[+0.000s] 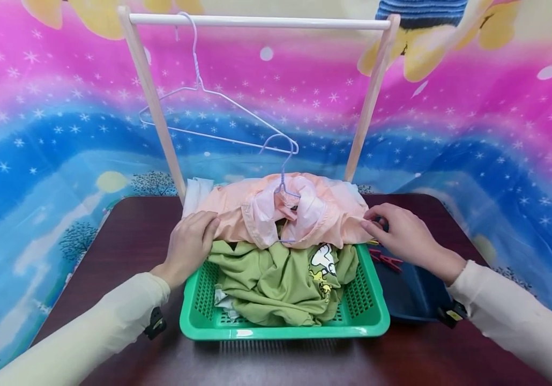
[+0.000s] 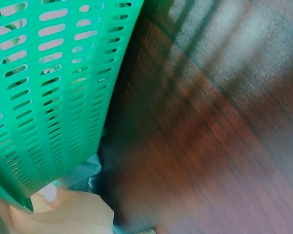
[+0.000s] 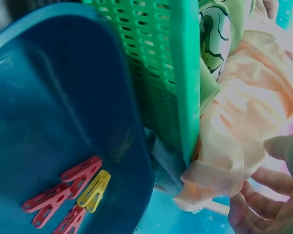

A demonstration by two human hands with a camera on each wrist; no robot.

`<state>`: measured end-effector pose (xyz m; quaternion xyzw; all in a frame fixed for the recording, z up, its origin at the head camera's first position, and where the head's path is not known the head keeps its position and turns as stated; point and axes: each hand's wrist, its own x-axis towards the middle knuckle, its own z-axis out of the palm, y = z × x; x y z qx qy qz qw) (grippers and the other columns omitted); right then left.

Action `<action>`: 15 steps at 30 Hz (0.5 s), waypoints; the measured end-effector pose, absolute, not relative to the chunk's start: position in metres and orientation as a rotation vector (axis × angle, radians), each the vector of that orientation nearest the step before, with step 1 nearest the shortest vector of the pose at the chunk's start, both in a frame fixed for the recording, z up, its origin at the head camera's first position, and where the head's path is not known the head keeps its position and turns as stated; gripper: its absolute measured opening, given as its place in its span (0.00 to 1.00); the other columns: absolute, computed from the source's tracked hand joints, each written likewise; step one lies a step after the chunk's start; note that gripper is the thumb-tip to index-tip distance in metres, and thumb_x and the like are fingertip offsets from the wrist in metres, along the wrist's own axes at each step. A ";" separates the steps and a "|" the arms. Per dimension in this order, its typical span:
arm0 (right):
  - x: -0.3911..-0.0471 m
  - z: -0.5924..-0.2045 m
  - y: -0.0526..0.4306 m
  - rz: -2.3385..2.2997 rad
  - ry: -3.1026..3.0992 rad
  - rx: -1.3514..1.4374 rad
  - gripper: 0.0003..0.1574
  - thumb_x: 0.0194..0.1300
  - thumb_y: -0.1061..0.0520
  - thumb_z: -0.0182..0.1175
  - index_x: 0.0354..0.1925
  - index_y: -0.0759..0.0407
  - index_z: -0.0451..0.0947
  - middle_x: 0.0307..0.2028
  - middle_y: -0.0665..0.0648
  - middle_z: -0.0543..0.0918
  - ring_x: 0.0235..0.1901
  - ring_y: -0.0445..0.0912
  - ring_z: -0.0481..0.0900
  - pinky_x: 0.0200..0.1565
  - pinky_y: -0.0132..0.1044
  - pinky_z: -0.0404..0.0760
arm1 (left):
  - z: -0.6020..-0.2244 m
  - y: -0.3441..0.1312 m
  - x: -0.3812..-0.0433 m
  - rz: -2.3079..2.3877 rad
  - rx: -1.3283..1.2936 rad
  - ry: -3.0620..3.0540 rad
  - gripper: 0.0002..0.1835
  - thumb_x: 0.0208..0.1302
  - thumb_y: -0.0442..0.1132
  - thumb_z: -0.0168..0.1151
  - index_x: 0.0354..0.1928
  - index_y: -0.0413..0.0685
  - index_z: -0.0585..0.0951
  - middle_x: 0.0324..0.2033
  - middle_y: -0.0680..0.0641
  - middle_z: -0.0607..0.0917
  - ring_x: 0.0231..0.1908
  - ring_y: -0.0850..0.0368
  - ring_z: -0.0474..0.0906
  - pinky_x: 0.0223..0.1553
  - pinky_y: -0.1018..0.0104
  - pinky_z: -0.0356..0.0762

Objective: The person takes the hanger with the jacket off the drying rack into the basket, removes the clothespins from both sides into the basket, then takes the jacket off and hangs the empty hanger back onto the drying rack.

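Note:
A thin, open-fronted peach jacket [image 1: 228, 214] lies over the back of a green basket [image 1: 191, 321], with a lilac wire hanger [image 1: 283, 171] rising from its neck opening. My left hand [image 1: 186, 246] pinches the jacket's left edge between thumb and fingers. At the opposite edge, my right hand [image 1: 403, 233] touches the cloth with fingertips. A gap shows between that thumb and index finger in the right wrist view. An olive green garment [image 1: 266, 284] with a cartoon print fills the front of the basket. The left wrist view shows mainly the basket's slotted side [image 2: 53, 97].
Behind the basket stands a wooden rack [image 1: 374, 91] with a white bar [image 1: 261, 21]. A second wire hanger [image 1: 237, 99] hangs from it. Right of the basket, a dark blue tray [image 1: 413, 289] holds red clothespins [image 3: 63, 192] and a yellow clothespin [image 3: 94, 191].

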<state>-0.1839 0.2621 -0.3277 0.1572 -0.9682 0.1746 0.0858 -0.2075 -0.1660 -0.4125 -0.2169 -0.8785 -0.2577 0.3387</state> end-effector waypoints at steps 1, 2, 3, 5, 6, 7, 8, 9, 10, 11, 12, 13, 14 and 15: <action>-0.185 -0.328 0.261 0.520 -2.878 0.480 0.11 0.72 0.50 0.62 0.45 0.55 0.85 0.31 0.53 0.80 0.25 0.44 0.70 0.26 0.36 0.68 | -0.412 -0.166 -0.208 -0.668 -0.565 -2.297 0.08 0.72 0.38 0.61 0.46 0.42 0.85 0.40 0.42 0.89 0.39 0.43 0.85 0.46 0.46 0.80; -0.185 -0.328 0.259 0.521 -2.876 0.487 0.10 0.72 0.52 0.62 0.45 0.55 0.85 0.32 0.54 0.81 0.26 0.44 0.71 0.27 0.37 0.69 | -0.411 -0.166 -0.208 -0.662 -0.566 -2.306 0.09 0.72 0.38 0.61 0.48 0.42 0.85 0.42 0.42 0.90 0.39 0.43 0.85 0.46 0.46 0.80; -0.186 -0.327 0.258 0.527 -2.875 0.498 0.11 0.72 0.53 0.63 0.46 0.56 0.86 0.33 0.54 0.82 0.27 0.44 0.72 0.28 0.37 0.70 | -0.410 -0.166 -0.208 -0.656 -0.571 -2.311 0.10 0.72 0.38 0.61 0.49 0.43 0.85 0.43 0.42 0.90 0.38 0.43 0.85 0.46 0.46 0.80; -0.187 -0.326 0.256 0.540 -2.877 0.513 0.11 0.72 0.54 0.63 0.47 0.58 0.86 0.34 0.55 0.83 0.28 0.44 0.73 0.28 0.37 0.70 | -0.407 -0.167 -0.208 -0.644 -0.589 -2.316 0.12 0.71 0.39 0.61 0.51 0.43 0.85 0.42 0.41 0.90 0.38 0.43 0.85 0.44 0.46 0.81; -0.188 -0.326 0.255 0.540 -2.880 0.514 0.12 0.72 0.54 0.63 0.48 0.58 0.86 0.34 0.55 0.84 0.28 0.44 0.73 0.28 0.37 0.70 | -0.405 -0.168 -0.208 -0.637 -0.601 -2.322 0.12 0.71 0.39 0.61 0.51 0.43 0.85 0.41 0.41 0.90 0.37 0.43 0.85 0.43 0.46 0.81; -0.188 -0.326 0.255 0.543 -2.879 0.519 0.12 0.72 0.54 0.62 0.48 0.58 0.86 0.34 0.55 0.85 0.28 0.44 0.73 0.29 0.37 0.70 | -0.403 -0.168 -0.209 -0.633 -0.613 -2.333 0.12 0.71 0.39 0.61 0.51 0.44 0.86 0.39 0.42 0.90 0.35 0.44 0.85 0.41 0.47 0.81; -0.189 -0.326 0.254 0.546 -2.879 0.524 0.13 0.72 0.54 0.62 0.49 0.58 0.86 0.35 0.56 0.85 0.28 0.44 0.74 0.29 0.37 0.70 | -0.400 -0.168 -0.209 -0.630 -0.625 -2.347 0.12 0.70 0.38 0.60 0.51 0.44 0.86 0.37 0.42 0.90 0.34 0.44 0.84 0.39 0.47 0.80; -0.189 -0.326 0.254 0.552 -2.877 0.527 0.12 0.72 0.54 0.63 0.49 0.58 0.86 0.35 0.56 0.86 0.28 0.44 0.74 0.29 0.37 0.70 | -0.397 -0.168 -0.209 -0.631 -0.638 -2.365 0.12 0.70 0.38 0.60 0.51 0.45 0.86 0.35 0.42 0.90 0.32 0.45 0.84 0.38 0.48 0.80; -0.190 -0.326 0.253 0.556 -2.875 0.528 0.12 0.72 0.55 0.63 0.48 0.57 0.87 0.35 0.56 0.86 0.28 0.44 0.74 0.29 0.37 0.70 | -0.394 -0.169 -0.209 -0.629 -0.647 -2.392 0.12 0.70 0.38 0.59 0.51 0.45 0.86 0.32 0.42 0.89 0.31 0.45 0.83 0.36 0.48 0.79; -0.191 -0.326 0.252 0.562 -2.872 0.533 0.11 0.72 0.55 0.63 0.47 0.57 0.87 0.34 0.56 0.86 0.28 0.44 0.74 0.29 0.37 0.70 | -0.391 -0.169 -0.209 -0.629 -0.653 -2.425 0.12 0.70 0.38 0.58 0.50 0.45 0.85 0.31 0.43 0.89 0.30 0.46 0.82 0.35 0.48 0.79; -0.192 -0.326 0.251 0.564 -2.867 0.539 0.10 0.71 0.55 0.63 0.46 0.57 0.87 0.34 0.55 0.86 0.28 0.44 0.74 0.30 0.37 0.70 | -0.388 -0.169 -0.210 -0.637 -0.658 -2.464 0.12 0.70 0.37 0.57 0.50 0.45 0.85 0.30 0.43 0.88 0.29 0.47 0.81 0.34 0.49 0.79; -0.193 -0.326 0.250 0.567 -2.862 0.546 0.09 0.71 0.56 0.63 0.45 0.57 0.88 0.34 0.55 0.87 0.28 0.44 0.74 0.30 0.37 0.70 | -0.385 -0.169 -0.210 -0.652 -0.661 -2.505 0.12 0.71 0.37 0.56 0.51 0.46 0.85 0.30 0.44 0.87 0.29 0.48 0.81 0.34 0.49 0.79; -0.194 -0.326 0.249 0.572 -2.859 0.549 0.09 0.71 0.56 0.63 0.44 0.56 0.88 0.33 0.55 0.87 0.28 0.44 0.74 0.29 0.37 0.69 | -0.383 -0.169 -0.210 -0.667 -0.664 -2.544 0.13 0.71 0.37 0.55 0.51 0.46 0.84 0.29 0.44 0.87 0.29 0.49 0.80 0.34 0.50 0.79; -0.194 -0.326 0.249 0.577 -2.859 0.547 0.08 0.71 0.57 0.63 0.42 0.56 0.88 0.31 0.54 0.86 0.27 0.44 0.73 0.29 0.37 0.69 | -0.380 -0.169 -0.210 -0.687 -0.666 -2.582 0.13 0.71 0.37 0.54 0.51 0.47 0.84 0.30 0.45 0.87 0.29 0.50 0.80 0.35 0.50 0.79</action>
